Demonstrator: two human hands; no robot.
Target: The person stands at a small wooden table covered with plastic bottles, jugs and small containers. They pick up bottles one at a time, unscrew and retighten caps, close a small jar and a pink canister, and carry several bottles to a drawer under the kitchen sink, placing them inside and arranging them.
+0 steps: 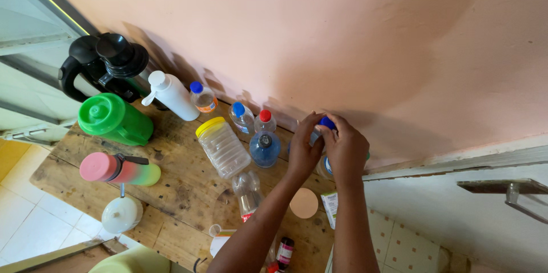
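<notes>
Left hand [302,150] grasps clear bottle [325,164] body | right hand [345,150] fingers clenched on its blue cap [327,123] | bottle upright at wooden table [182,193] far edge, near pink wall [342,39] | blue bottle [265,148] just beside left hand

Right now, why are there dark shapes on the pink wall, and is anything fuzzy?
Head view: light from the near side throws soft shadows of the bottles and hands onto the pink wall; the left hand and right hand on the blue-capped clear bottle look sharp; straight edges bend near the corners.
</notes>
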